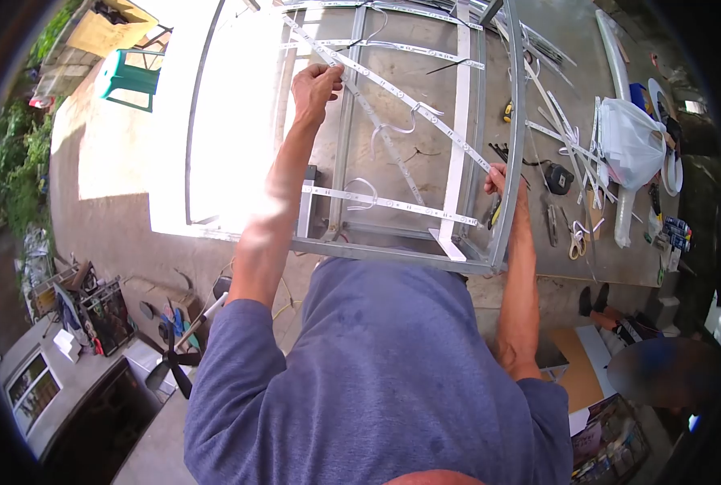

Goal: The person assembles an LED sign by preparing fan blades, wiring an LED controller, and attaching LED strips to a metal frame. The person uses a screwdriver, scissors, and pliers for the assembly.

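Observation:
A white LED strip (pixel 416 104) runs slantwise between my two hands above a grey metal frame (pixel 515 121). My left hand (pixel 316 90) is closed in a pinch on its upper left end. At the lower right end my right hand (pixel 504 184) pinches the strip beside the frame's right bar. A second LED strip (pixel 388 204) crosses the near part of the frame, with a loop of thin white wire (pixel 364 194) over it. Farther up, another LED strip (pixel 388 46) spans the frame. A white upright bar (pixel 460 121) stands inside it.
On the worktable (pixel 611 263) to the right lie a tape measure (pixel 557 179), scissors (pixel 577 240), loose white strips (pixel 566 133) and a white plastic bag (pixel 631 141). A green stool (pixel 130 79) is at the upper left. A person's legs (pixel 603 311) show at the lower right.

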`<action>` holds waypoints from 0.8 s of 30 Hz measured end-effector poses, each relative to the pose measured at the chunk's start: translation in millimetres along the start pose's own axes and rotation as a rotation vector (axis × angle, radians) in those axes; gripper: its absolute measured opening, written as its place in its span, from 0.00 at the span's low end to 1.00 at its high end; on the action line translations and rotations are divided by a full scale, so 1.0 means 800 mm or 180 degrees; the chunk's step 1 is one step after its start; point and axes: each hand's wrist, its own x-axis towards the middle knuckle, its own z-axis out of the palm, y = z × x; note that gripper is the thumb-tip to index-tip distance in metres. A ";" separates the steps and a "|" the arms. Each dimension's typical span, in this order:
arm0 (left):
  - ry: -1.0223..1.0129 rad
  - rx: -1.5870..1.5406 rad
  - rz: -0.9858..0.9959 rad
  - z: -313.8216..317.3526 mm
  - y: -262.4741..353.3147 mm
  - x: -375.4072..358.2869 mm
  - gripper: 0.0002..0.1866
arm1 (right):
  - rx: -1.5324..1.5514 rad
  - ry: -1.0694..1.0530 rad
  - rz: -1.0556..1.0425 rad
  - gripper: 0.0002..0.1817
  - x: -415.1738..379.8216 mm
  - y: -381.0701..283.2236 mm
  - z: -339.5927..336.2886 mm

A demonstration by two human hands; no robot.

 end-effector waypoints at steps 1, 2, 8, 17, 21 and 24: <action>0.0033 -0.0373 -0.0094 -0.005 0.006 -0.010 0.14 | 0.0115 -0.0015 0.0111 0.18 0.009 0.002 -0.004; 0.0094 -0.0685 -0.0179 -0.011 0.013 -0.017 0.14 | 0.0132 -0.0069 0.0161 0.17 0.019 0.003 -0.007; 0.0434 -0.1206 -0.0441 -0.050 0.028 -0.046 0.11 | 0.0160 -0.0275 0.0385 0.16 0.082 -0.006 -0.019; 0.0555 -0.1414 -0.0985 -0.068 -0.016 -0.095 0.12 | 0.0191 -0.0937 0.0838 0.09 0.114 -0.028 -0.027; 0.0438 -0.1336 -0.0989 -0.077 -0.029 -0.093 0.14 | 0.0142 -0.0859 0.0878 0.09 0.107 -0.026 -0.030; 0.0434 -0.1347 -0.1079 -0.078 -0.029 -0.091 0.12 | 0.0045 -0.0819 0.0762 0.09 0.102 -0.023 -0.030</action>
